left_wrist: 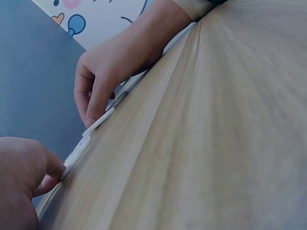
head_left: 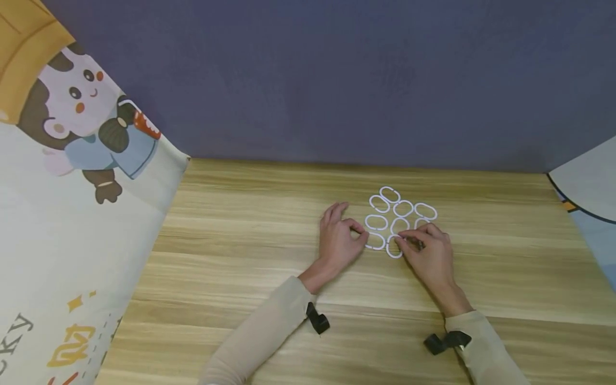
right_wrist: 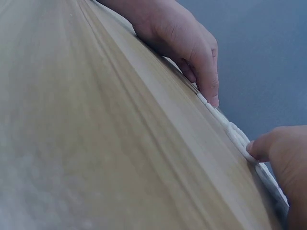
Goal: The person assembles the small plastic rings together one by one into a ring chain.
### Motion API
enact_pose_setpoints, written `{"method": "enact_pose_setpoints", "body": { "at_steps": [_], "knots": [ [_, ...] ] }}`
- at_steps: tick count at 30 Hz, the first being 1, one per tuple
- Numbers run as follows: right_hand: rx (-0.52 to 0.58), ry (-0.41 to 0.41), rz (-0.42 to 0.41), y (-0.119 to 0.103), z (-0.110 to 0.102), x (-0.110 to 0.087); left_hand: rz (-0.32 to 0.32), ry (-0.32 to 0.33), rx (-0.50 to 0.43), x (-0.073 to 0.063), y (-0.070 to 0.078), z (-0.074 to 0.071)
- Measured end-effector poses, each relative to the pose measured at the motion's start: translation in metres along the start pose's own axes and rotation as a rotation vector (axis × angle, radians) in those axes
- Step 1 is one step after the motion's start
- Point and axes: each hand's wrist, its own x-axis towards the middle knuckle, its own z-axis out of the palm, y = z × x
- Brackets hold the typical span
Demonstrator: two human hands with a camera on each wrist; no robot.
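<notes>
Several white oval links, each with a small gap in its ring, lie flat in a loose cluster on the wooden table. My left hand (head_left: pixel 339 240) pinches the left end of the lower-left link (head_left: pixel 377 248) between thumb and index finger, its other fingers raised. With thumb and index finger, my right hand (head_left: pixel 431 256) pinches the right side of the neighbouring lower link (head_left: pixel 387 250). These two links sit side by side. Another link (head_left: pixel 422 218) is partly hidden behind the right hand. Edge-on, the white links (left_wrist: pixel 79 149) form a thin line between both hands in the left wrist view.
Above the held pair lie a middle-left link (head_left: pixel 376 215) and a top link (head_left: pixel 389 187). A dark blue panel (head_left: pixel 308 80) rises at the table's back edge. Cartoon-printed cloth (head_left: pixel 139 224) borders the left side. Black straps (head_left: pixel 317 319) sit on both sleeves.
</notes>
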Motion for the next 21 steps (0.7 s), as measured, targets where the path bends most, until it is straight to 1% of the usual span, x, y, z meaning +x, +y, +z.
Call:
{"method": "enact_pose_setpoints", "body": {
  "at_steps": [5,9,13,17,21],
  "knots": [
    [-0.022,0.002,0.013,-0.008,-0.001,-0.010,0.015,0.004,-0.005,-0.008,-0.001,-0.004],
    [-0.037,0.000,0.025,-0.014,-0.001,-0.017,0.010,0.009,-0.050,-0.014,-0.001,-0.008],
    [-0.036,0.002,0.035,-0.021,-0.001,-0.024,-0.009,0.020,-0.154,-0.020,-0.002,-0.011],
    [-0.011,0.019,0.041,-0.029,-0.003,-0.031,-0.012,0.077,-0.287,-0.026,-0.003,-0.014],
    [0.037,0.051,0.051,-0.036,-0.004,-0.039,-0.012,0.133,-0.442,-0.032,-0.004,-0.016]
  ]
}}
